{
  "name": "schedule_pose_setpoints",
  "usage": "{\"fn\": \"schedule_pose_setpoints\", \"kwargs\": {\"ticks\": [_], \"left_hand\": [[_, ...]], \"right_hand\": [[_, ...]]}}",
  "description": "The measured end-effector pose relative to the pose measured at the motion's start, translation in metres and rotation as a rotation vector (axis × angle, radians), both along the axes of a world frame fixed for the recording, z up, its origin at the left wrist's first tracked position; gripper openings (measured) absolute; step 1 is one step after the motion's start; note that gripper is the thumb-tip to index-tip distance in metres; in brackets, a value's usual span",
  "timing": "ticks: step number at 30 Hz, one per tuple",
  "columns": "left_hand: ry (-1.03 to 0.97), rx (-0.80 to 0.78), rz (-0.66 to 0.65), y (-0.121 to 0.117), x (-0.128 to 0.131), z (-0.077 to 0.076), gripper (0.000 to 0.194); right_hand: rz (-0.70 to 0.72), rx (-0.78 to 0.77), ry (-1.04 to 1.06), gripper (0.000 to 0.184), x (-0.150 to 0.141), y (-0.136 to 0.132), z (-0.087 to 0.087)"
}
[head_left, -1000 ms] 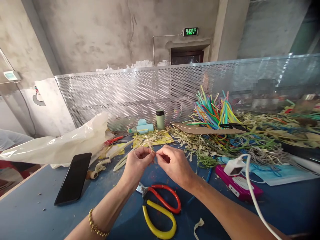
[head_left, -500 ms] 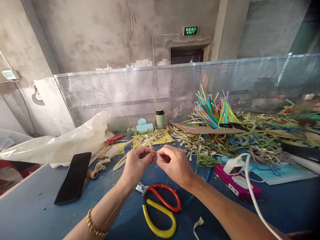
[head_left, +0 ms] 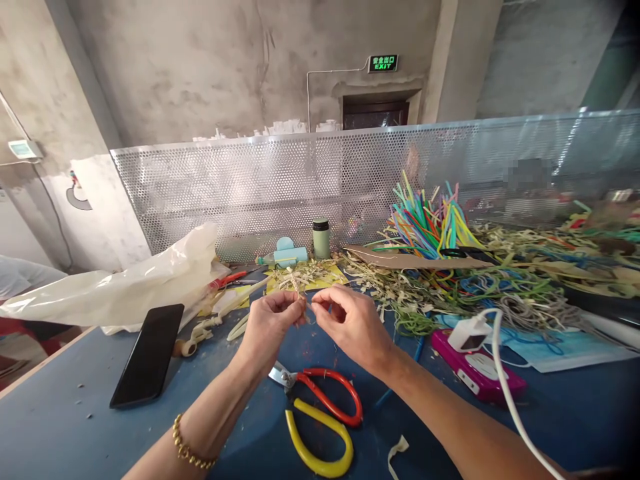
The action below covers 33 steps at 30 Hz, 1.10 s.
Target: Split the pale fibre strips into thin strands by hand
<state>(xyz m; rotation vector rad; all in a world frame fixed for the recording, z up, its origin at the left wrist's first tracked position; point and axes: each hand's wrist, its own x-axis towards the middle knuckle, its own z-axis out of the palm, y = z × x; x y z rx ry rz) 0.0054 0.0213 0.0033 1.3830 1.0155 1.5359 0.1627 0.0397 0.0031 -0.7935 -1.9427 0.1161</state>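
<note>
Over the middle of the table, my left hand (head_left: pixel 273 323) pinches a small piece of twisted pale dried leaf strips (head_left: pixel 296 283), its frayed top sticking up past the fingertips. Just to the right, my right hand (head_left: pixel 353 327) has thumb and forefinger closed together, a little apart from the left fingertips. Whether a thin strand lies between those right fingers is too small to make out. Below both hands lie scissors (head_left: pixel 333 390) with one red and one yellow handle, blades partly behind my left wrist.
A black phone (head_left: pixel 147 357) and a plastic bag (head_left: pixel 125 287) are at left. Dried leaf strips (head_left: pixel 380 283), coloured pipe cleaners (head_left: pixel 430 220) and a green bottle (head_left: pixel 321 240) stand at the back. At right, a white cable (head_left: pixel 500 373) runs from a magenta power strip (head_left: pixel 475 367).
My right hand has drawn slightly away from my left, opening a small gap between the fingertips. My left hand still pinches the leaf piece.
</note>
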Motion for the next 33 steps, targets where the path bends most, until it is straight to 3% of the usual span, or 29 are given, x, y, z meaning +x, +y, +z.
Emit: {"fn": "schedule_pose_setpoints", "kwargs": {"ticks": [8,12,17,21,27,33], "left_hand": [[0.052,0.010,-0.026,0.0001,0.0010,-0.0032,0.009],[0.008,-0.003,-0.022,0.0006,0.0000,-0.0008,0.014],[-0.084,-0.008,-0.124,0.0001,0.0000,0.0007,0.014],[-0.074,0.001,-0.161,-0.0018,0.0018,0.0008,0.012],[-0.018,0.015,-0.092,-0.0002,0.0017,-0.0019,0.013],[0.011,0.026,-0.082,0.0005,0.0011,-0.0043,0.009]], "right_hand": [[-0.022,0.032,0.002,0.013,-0.0010,0.0016,-0.0034],[0.016,-0.087,0.110,0.010,0.0014,0.0015,-0.0006],[0.102,-0.244,0.140,0.014,0.0011,0.0000,0.0012],[0.068,-0.150,0.110,0.014,-0.0001,-0.0010,0.0009],[-0.041,0.079,0.009,0.015,-0.0009,0.0004,-0.0049],[-0.016,0.128,-0.025,0.016,-0.0020,-0.0017,-0.0073]]}}
